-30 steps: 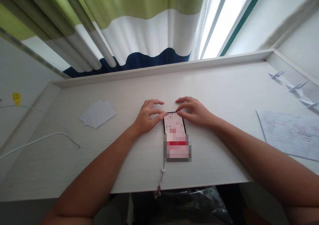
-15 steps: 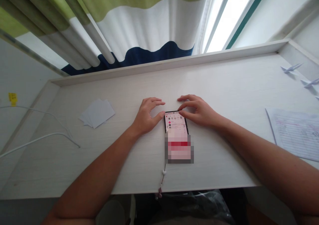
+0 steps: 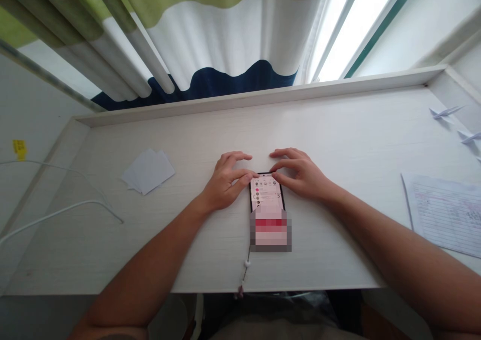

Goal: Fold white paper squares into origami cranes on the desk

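Note:
A smartphone [image 3: 265, 189] lies on the white desk with its pale pink screen lit; its lower part is pixelated. My left hand [image 3: 228, 182] is at its upper left corner, thumb and index fingertip touching that corner, the other fingers apart and curved over the desk. At the upper right corner is my right hand [image 3: 298, 173], with thumb and index fingertip against the phone's edge and another finger stretched out above. Neither hand wraps round the phone. A beaded strap [image 3: 247, 264] trails from the phone's lower left towards the desk's front edge.
Blank white paper pieces [image 3: 148, 172] overlap on the left, near a white cable [image 3: 75, 205]. Lined written sheets [image 3: 447, 214] lie at the right, with folded paper shapes [image 3: 446, 112] behind them. A raised rim [image 3: 263, 93] borders the desk's back, below a curtain [image 3: 225, 34].
My left index finger has come down onto the phone's upper left corner. My right hand stays at the opposite corner. The whole view has shifted slightly.

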Tool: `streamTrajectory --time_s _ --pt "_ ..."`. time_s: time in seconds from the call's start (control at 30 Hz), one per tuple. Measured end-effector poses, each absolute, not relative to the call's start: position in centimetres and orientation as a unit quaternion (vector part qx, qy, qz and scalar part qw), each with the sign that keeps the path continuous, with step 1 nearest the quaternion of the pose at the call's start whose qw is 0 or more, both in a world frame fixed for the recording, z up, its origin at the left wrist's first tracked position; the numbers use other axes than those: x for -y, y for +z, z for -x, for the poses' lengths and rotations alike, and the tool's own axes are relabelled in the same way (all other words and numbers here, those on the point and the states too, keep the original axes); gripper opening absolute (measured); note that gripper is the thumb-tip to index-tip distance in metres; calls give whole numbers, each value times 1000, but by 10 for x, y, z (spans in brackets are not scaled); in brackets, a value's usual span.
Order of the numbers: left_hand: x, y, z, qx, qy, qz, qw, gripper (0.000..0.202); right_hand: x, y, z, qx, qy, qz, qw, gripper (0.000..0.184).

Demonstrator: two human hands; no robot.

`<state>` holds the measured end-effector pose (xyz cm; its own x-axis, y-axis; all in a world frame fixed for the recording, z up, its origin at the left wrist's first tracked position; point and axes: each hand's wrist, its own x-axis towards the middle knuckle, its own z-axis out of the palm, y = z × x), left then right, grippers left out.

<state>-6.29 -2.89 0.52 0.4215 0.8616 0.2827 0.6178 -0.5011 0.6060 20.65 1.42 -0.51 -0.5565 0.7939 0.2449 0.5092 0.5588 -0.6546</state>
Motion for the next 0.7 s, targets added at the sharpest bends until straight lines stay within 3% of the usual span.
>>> streamTrajectory --time_s 0.7 --pt "28 6 64 -453 269 -819 225 33 -15 -3 -207 841 273 387 261 15"
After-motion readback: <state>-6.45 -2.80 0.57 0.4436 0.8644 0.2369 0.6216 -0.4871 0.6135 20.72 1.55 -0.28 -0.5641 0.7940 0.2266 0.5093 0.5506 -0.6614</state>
